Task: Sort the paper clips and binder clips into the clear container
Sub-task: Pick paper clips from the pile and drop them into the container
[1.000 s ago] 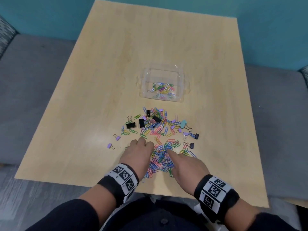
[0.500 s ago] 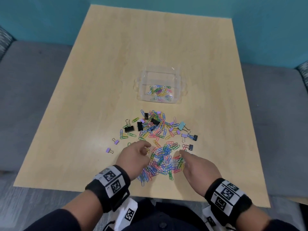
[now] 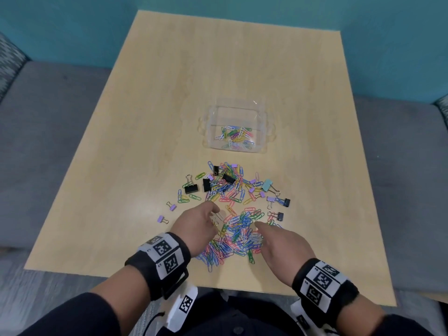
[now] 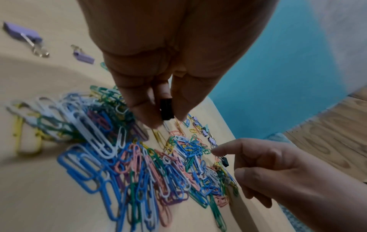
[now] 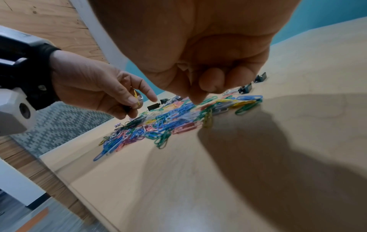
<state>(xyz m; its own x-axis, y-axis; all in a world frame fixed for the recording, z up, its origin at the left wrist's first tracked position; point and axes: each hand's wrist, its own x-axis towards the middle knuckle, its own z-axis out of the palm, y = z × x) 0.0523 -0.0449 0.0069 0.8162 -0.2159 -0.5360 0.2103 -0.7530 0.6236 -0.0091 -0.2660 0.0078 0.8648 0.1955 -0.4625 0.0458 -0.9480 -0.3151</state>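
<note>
Left hand (image 3: 196,227) pinches a small black binder clip (image 4: 166,109). Right hand (image 3: 282,241), fingers loosely curled, forefinger touching the paper clips (image 3: 238,235) near the table's (image 3: 121,166) front edge.

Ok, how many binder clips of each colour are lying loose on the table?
Black binder clips: 6
Purple binder clips: 8
Teal binder clips: 1
Total: 15, as far as the head view shows; any buried in the pile are not counted.
</note>
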